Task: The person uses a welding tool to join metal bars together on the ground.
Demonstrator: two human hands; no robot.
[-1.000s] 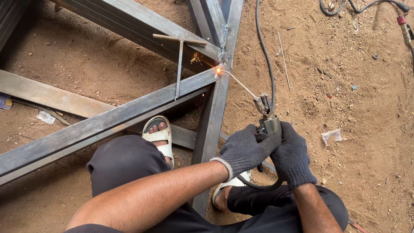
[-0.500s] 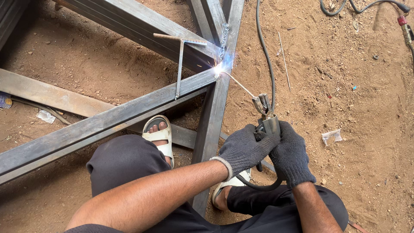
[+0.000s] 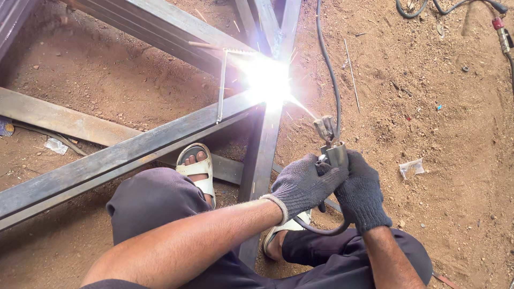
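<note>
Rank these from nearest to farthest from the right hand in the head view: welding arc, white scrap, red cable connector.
1. White scrap, on the dirt to the right of the right hand.
2. Welding arc, up-left at the steel joint.
3. Red cable connector, top-right corner.

Electrode holder point(image 3: 329, 142): grey metal clamp-type tool with a dark handle, gripped by both gloved hands near the centre of the view, its jaw end tilted toward 11 o'clock. A thin welding rod point(image 3: 304, 108) runs from the clamp toward 10 o'clock, its far tip lost in a white arc glare point(image 3: 267, 77). A black cable point(image 3: 327, 69) passes the holder toward 12 o'clock and leaves the top edge; a loop of it curves below the hands at 6 o'clock.

Steel frame point(image 3: 134, 152): dark flat bars lying on sandy ground, crossing at the glare.
</note>
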